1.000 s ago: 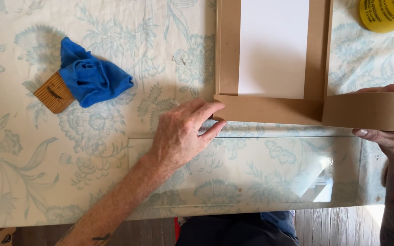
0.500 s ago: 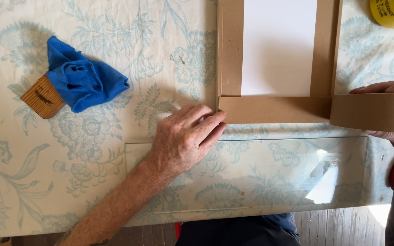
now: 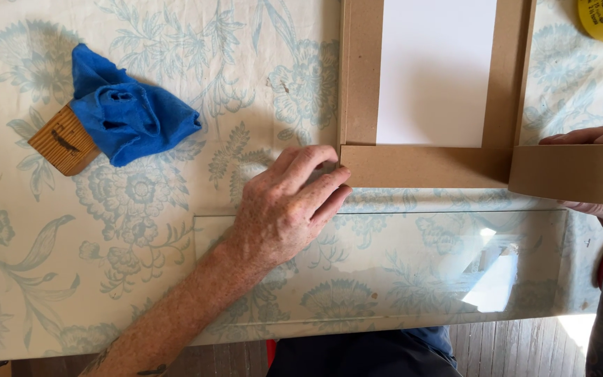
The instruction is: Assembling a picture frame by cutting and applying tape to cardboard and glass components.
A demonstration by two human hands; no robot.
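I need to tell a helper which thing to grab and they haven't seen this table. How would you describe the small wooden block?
Start at the floral tablecloth and look to its left part, far from the brown framed panel where the left hand presses. There a crumpled blue cloth lies, and the wooden block pokes out at its lower left. It is the only tan, ridged, hard-edged piece there.

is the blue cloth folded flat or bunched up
Bunched up: the blue cloth lies crumpled in loose folds, partly covering a wooden block.
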